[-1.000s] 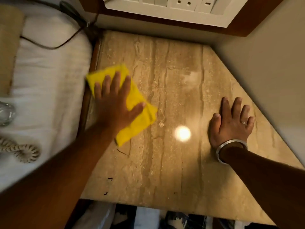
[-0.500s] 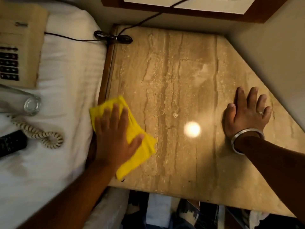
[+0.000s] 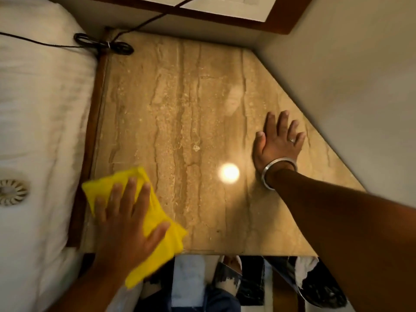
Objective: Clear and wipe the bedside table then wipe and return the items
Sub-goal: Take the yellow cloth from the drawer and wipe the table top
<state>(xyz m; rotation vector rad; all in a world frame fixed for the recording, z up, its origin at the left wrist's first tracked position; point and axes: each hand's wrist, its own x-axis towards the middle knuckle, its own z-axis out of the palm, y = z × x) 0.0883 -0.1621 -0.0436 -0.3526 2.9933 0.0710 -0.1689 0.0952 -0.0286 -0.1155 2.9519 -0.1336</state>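
Left hand [image 3: 126,224] lay flat, open on yellow cloth [image 3: 157,221] at bench [image 3: 180,109] front-left corner; right hand [image 3: 276,143] open, bracing. Advice: overlap strokes, cover edges.

- The yellow cloth [image 3: 157,224] is partly hidden under the left hand [image 3: 128,224]; its near corner hangs past the table [image 3: 180,109] edge, blurred.
- The coiled phone cord [image 3: 12,192], left of that hand on the bed [image 3: 40,131], is cut off by the picture's edge and smeared.
- The black cable [image 3: 103,45], far beyond the left hand, runs out of view at both ends.
- Beyond the right hand [image 3: 278,144], the wall panel [image 3: 225,7] is cropped at the top.
- The patterned floor [image 3: 247,287] below both forearms is too blurred to read.
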